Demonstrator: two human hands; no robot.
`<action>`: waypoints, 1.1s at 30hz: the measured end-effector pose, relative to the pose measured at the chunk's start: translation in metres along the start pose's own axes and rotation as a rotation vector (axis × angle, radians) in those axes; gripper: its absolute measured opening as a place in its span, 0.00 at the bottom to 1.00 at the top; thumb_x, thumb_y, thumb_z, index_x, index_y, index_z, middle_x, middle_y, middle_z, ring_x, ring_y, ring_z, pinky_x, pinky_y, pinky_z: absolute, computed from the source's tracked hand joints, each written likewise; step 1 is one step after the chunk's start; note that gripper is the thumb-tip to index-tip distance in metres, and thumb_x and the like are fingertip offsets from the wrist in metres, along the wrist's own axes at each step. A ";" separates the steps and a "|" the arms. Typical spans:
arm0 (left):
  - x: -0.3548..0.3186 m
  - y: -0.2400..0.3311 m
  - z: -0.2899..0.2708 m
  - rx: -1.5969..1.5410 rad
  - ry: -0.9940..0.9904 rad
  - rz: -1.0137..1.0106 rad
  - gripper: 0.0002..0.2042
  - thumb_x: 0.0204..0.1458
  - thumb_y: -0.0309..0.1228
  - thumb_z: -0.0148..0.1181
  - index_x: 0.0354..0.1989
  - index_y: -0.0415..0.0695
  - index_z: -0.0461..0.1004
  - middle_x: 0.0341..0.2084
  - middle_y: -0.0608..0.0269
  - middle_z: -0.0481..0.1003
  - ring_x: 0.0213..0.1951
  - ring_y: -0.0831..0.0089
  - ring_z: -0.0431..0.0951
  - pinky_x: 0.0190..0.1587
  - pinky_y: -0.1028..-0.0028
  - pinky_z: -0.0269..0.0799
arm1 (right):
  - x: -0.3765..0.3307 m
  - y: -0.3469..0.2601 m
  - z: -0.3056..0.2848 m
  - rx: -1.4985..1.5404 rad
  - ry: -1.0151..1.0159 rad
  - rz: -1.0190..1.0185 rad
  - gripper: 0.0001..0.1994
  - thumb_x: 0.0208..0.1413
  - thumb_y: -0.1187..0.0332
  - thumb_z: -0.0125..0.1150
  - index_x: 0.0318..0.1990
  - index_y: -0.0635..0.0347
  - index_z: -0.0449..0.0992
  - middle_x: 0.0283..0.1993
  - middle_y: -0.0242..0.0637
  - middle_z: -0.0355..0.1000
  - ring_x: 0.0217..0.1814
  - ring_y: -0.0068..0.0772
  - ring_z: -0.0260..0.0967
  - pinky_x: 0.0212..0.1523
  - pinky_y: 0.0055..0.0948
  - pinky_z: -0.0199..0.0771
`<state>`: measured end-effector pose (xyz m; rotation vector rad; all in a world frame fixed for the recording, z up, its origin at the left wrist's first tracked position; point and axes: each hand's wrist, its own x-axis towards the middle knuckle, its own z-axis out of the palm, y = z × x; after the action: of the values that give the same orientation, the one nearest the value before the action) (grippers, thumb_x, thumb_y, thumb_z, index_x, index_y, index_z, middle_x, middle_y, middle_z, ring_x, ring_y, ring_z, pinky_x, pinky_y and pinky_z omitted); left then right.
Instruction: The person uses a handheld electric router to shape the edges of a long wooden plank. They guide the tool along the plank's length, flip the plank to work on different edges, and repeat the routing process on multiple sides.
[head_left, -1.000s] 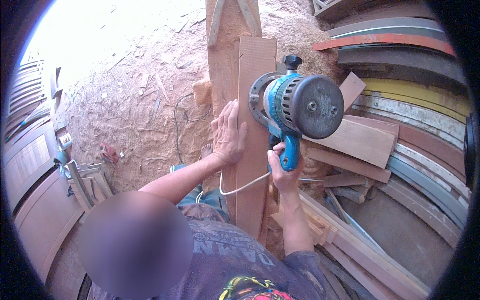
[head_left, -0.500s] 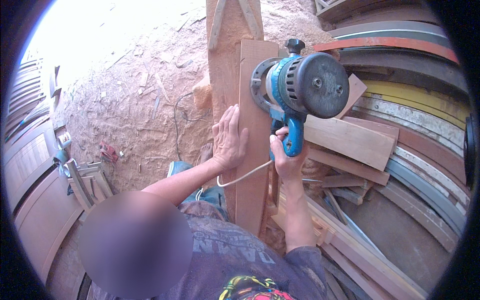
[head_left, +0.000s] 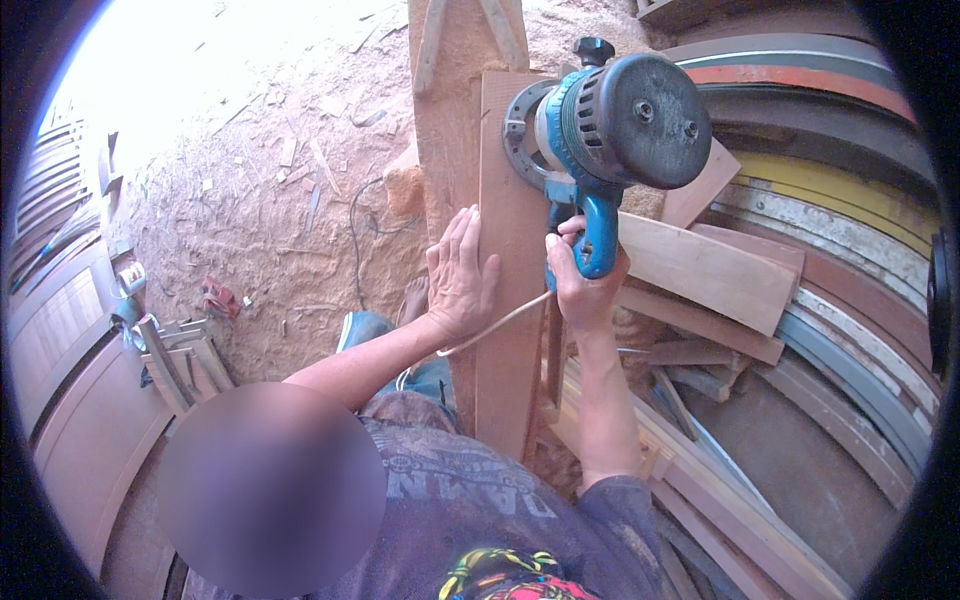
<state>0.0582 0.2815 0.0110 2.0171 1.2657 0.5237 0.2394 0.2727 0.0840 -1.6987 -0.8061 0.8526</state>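
At the bottom of the frame, the person's torso in a printed shirt fills the lower centre, with both forearms running upward from it.

Left hand (head_left: 460,275): lies palm-down at centre frame on the left edge of the long wooden board (head_left: 510,260). The fingers are extended and held close together, pressing flat on the board face; they grip nothing.

Right hand (head_left: 580,280): sits just right of the board, at centre frame. The fingers are wrapped closed around the blue handle of the power router (head_left: 600,125). A white cord (head_left: 495,325) runs from below the handle, across the board, toward the left wrist.

Power router: blue body with a dark round motor cap, located in the upper centre-right of the frame. Its round base plate rests against the upper right edge of the board.

Board: stands lengthwise from the lower centre to the upper centre, resting against a thicker timber post (head_left: 445,100) behind it.

Right of the board: a stack of loose offcuts (head_left: 710,270) and curved wooden frames (head_left: 840,200).

Upper left of the frame: a floor covered with sawdust (head_left: 250,180), with panelled doors (head_left: 70,330) along the left rim.
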 end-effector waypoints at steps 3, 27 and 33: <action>0.000 0.001 0.000 0.015 -0.003 -0.003 0.34 0.68 0.33 0.54 0.79 0.33 0.51 0.76 0.41 0.59 0.78 0.45 0.57 0.75 0.52 0.51 | 0.007 -0.002 0.001 0.009 -0.004 0.012 0.07 0.58 0.80 0.68 0.42 0.61 0.79 0.30 0.25 0.73 0.29 0.15 0.69 0.30 0.22 0.68; 0.000 0.001 -0.003 0.013 -0.022 -0.008 0.38 0.63 0.31 0.59 0.79 0.34 0.50 0.76 0.40 0.58 0.78 0.45 0.56 0.75 0.50 0.51 | 0.056 0.001 0.011 0.025 -0.049 -0.035 0.09 0.59 0.83 0.64 0.44 0.62 0.77 0.28 0.28 0.71 0.25 0.15 0.68 0.24 0.22 0.66; 0.000 0.002 -0.006 0.014 -0.032 -0.008 0.38 0.63 0.32 0.59 0.79 0.33 0.50 0.76 0.40 0.58 0.78 0.45 0.56 0.75 0.51 0.52 | 0.066 0.001 0.015 0.014 -0.035 -0.053 0.09 0.59 0.83 0.64 0.44 0.62 0.77 0.29 0.28 0.71 0.24 0.16 0.68 0.24 0.22 0.66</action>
<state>0.0555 0.2826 0.0160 2.0234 1.2609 0.4785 0.2611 0.3352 0.0692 -1.6473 -0.8631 0.8521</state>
